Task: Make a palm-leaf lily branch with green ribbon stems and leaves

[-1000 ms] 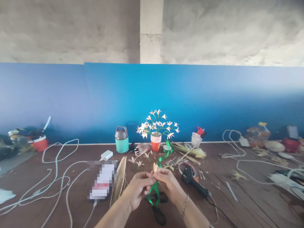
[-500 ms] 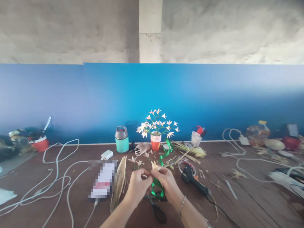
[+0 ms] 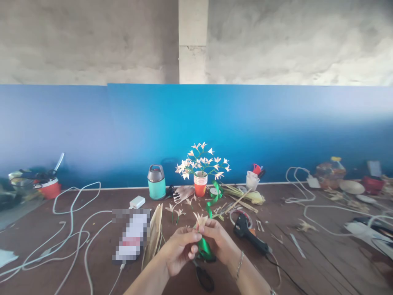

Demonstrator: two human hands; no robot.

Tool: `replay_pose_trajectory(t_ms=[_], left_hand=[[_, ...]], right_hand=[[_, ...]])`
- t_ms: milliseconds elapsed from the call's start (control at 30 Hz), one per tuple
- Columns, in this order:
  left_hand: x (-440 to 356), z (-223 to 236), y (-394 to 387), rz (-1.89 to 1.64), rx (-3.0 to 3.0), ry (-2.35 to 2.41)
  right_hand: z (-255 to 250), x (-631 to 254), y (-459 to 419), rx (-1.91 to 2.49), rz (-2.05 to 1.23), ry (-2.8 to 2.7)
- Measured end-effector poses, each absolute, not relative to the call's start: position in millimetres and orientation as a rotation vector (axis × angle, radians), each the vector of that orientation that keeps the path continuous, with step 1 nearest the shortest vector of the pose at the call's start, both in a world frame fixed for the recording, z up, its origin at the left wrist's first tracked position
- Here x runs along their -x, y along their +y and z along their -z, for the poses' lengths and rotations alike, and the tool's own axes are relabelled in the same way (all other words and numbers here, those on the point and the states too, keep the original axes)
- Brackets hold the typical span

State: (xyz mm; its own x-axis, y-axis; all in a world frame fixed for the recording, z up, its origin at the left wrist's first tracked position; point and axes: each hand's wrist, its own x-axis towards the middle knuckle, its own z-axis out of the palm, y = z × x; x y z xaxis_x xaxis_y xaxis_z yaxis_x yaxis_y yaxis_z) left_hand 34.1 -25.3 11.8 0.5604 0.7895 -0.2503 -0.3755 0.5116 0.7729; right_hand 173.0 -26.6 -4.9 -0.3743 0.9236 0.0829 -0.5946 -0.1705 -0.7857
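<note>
Item, one pale, pointed-petalled flower point(image 3: 200, 219), petals upward, held above the brown tabletop point(image 3: 104, 254), centre of our clock; item, our left hand point(image 3: 180, 249), between seven and eight o'clock, thumb and fingers drawn narrow at the flower's base; item, our right hand point(image 3: 219, 241), between four and five, pinching the same base from the other side; item, one glossy green ribbon point(image 3: 204, 248), folded between the hands at six o'clock; whether it joins the green ribbon length point(image 3: 212, 200) curling at one o'clock, we cannot tell.

Item, one black looped handle point(image 3: 205, 278), apparently of scissors, below at six o'clock; item, one black glue gun point(image 3: 250, 235), between three and four; item, one red-and-white paper cup point(image 3: 200, 186) of flowers, at twelve.

Hazards, as we judge them: petals could bend or split if our thumbs press hard; the ribbon could slacken if our pinch loosens, or snag on the looped handle if it droops; the glue gun, if hot, could burn a straying right wrist.
</note>
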Motion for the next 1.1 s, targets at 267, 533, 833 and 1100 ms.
replay_pose_trajectory(t_ms=[267,533,833,1100], left_hand=[[-40,-7,-23,-0.91,-1.061,0.882],[-42,-5,-22,-0.991,-1.185,1.045],[-37,-3,-16,-0.904,-0.953,0.807],[-33,-3,-17,-0.786,-0.81,0.702]], right_hand=[[7,-169,-23,0.628,-1.666,-0.946],[7,-169,-21,0.729,-1.584,-0.884],[7,-170,-22,0.669,-1.64,-0.962],[8,-175,-25,0.647,-1.706,-0.944]])
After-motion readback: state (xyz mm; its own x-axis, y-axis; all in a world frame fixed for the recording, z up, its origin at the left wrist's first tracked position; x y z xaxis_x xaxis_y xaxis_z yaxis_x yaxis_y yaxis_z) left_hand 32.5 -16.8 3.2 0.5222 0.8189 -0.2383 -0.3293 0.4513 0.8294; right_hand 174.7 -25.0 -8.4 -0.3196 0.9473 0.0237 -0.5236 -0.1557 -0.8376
